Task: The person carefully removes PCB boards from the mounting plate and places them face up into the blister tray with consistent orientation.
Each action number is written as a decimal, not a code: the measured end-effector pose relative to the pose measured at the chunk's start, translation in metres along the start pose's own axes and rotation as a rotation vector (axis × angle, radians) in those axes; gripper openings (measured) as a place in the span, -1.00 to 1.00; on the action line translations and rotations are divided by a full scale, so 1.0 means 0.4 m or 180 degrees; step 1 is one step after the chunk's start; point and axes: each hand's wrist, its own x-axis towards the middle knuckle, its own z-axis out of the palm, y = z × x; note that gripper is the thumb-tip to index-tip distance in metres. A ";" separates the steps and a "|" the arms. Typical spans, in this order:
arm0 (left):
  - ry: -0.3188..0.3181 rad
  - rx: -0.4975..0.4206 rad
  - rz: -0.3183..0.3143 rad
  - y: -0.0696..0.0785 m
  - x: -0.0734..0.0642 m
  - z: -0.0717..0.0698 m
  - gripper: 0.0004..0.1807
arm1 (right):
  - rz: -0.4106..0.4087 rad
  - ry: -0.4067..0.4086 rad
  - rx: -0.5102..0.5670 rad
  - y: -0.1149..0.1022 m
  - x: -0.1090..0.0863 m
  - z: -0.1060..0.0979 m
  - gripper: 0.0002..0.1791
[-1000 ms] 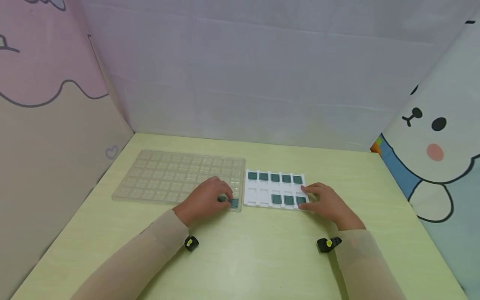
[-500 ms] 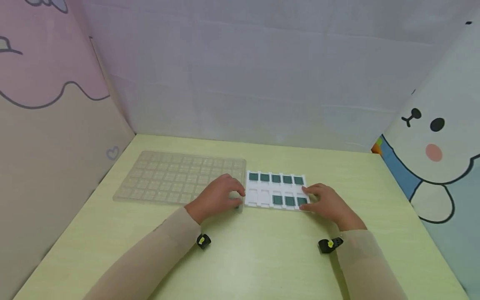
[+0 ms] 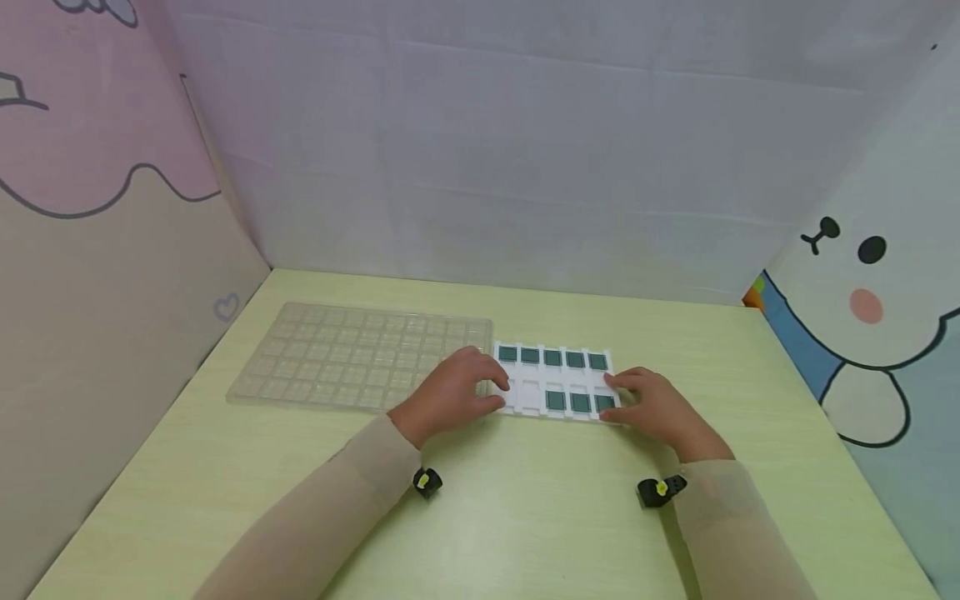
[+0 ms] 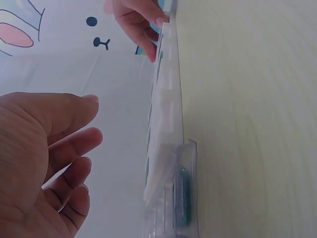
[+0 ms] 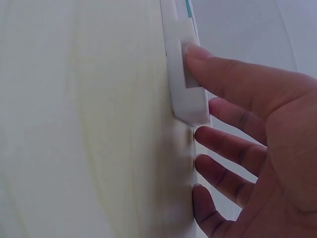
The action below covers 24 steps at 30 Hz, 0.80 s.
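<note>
My left hand (image 3: 457,387) hovers over the seam between the clear plastic tray (image 3: 337,342) and the white tray (image 3: 530,394), thumb and index finger apart. In the left wrist view no object shows between those fingers. A green piece (image 4: 184,196) lies inside the clear tray's near corner there; from the head that corner is hidden by my hand. Flat dark green squares (image 3: 555,401) fill the white tray's back row and the right part of its front row. My right hand (image 3: 652,404) grips the white tray's right end, its thumb (image 5: 200,53) in an edge notch.
Both trays lie flat side by side on a pale wooden table (image 3: 540,500). A white cloth wall (image 3: 480,167) closes off the back, with cartoon-printed panels at left and right. Black bands (image 3: 427,482) are worn at both wrists.
My left hand has moved right, from the clear tray's near right corner, where a green square showed at its fingertips, to the white tray's left end. My right hand has stayed in place.
</note>
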 end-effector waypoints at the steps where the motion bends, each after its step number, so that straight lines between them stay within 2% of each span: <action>1: 0.0013 -0.0014 0.0023 0.004 0.003 0.001 -0.85 | -0.0004 0.0000 0.0000 0.001 -0.001 0.000 -0.23; 10: -0.0031 -0.0050 0.0082 0.041 0.030 0.004 -0.82 | -0.0098 0.0017 0.0020 -0.002 -0.004 -0.001 -0.23; 18: 0.0045 -0.0083 0.0129 0.051 0.049 0.015 -0.84 | -0.0115 0.0023 0.0003 0.004 -0.001 0.001 -0.23; 24: 0.0013 -0.0031 0.0126 0.059 0.060 0.022 -0.84 | -0.0118 0.0023 0.0008 0.002 0.001 0.002 -0.23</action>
